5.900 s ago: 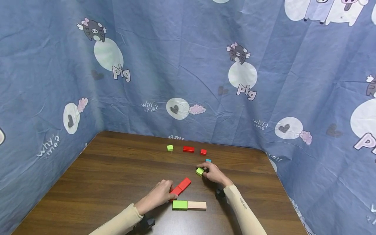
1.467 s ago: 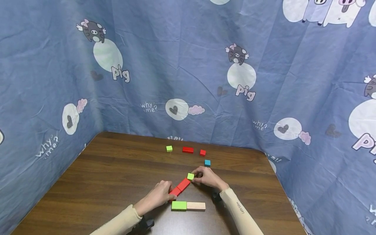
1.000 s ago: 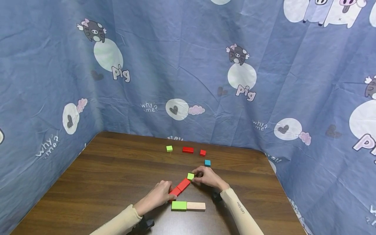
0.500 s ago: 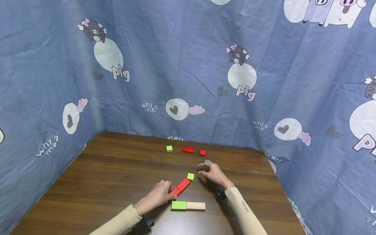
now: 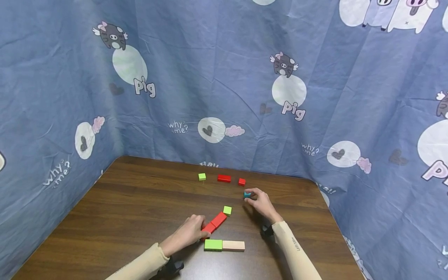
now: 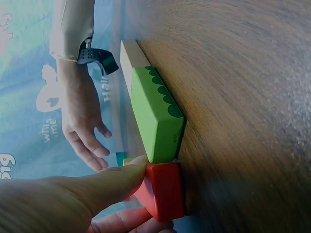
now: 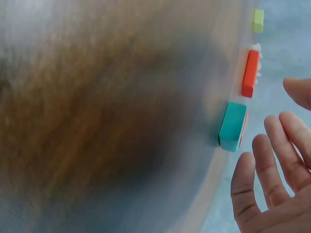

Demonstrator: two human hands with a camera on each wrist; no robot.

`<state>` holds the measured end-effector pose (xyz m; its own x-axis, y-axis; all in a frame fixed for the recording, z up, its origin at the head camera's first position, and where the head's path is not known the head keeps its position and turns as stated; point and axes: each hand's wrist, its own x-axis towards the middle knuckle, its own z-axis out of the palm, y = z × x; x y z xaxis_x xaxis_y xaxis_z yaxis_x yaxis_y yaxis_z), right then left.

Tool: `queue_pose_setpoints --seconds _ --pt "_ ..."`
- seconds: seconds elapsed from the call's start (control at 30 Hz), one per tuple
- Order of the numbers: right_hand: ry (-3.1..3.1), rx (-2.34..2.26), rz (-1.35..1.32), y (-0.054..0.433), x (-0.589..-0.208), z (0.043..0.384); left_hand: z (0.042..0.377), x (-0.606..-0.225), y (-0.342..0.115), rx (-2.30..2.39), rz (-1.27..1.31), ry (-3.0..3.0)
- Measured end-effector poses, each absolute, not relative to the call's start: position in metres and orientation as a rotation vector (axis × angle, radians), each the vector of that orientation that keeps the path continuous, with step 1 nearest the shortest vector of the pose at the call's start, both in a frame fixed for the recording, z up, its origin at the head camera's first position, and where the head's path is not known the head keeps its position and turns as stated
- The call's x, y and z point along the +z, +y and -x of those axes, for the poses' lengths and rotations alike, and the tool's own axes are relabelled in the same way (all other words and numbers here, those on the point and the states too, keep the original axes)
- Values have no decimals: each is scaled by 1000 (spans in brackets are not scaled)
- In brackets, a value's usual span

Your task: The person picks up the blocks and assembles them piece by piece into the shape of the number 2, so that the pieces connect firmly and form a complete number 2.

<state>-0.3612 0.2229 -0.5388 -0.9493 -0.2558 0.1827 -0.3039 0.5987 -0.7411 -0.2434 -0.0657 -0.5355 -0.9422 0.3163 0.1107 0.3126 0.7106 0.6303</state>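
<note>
My left hand point(image 5: 189, 232) pinches the near red block point(image 6: 167, 191) between thumb and fingers. A second red block point(image 5: 219, 219) continues that slanting row, with a lime-green cube point(image 5: 227, 210) at its far end. Beside the left fingertips lies a green block point(image 6: 155, 111), end to end with a pale wooden block point(image 5: 233, 245). My right hand point(image 5: 261, 204) is at the small blue block point(image 5: 246, 194), thumb and forefinger spread on either side in the head view. The right wrist view shows the right fingers apart, close to the blue block point(image 7: 233, 127).
Toward the back of the brown wooden table point(image 5: 147, 202) stand a lime-green cube point(image 5: 202, 177), a long red block point(image 5: 224, 178) and a small red cube point(image 5: 242, 182). A blue patterned cloth point(image 5: 231, 89) hangs behind and around the table.
The right hand set the lime-green cube at the end of the red row, let go, and moved back and right to the blue block. The left hand has stayed on the red block.
</note>
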Motion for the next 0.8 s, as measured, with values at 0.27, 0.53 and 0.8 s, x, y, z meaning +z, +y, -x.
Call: queue_pose_setpoints --seconds 0.27,0.53,0.8 --pt "-2666 1362 -346 228 -541 367 243 -534 -66 1064 -504 2886" --pt "-2602 1456 -276 231 -545 375 245 -533 -65 1050 -510 2899" --pt "-2637 1503 -223 236 -549 380 244 -533 -65 1037 -509 2896"
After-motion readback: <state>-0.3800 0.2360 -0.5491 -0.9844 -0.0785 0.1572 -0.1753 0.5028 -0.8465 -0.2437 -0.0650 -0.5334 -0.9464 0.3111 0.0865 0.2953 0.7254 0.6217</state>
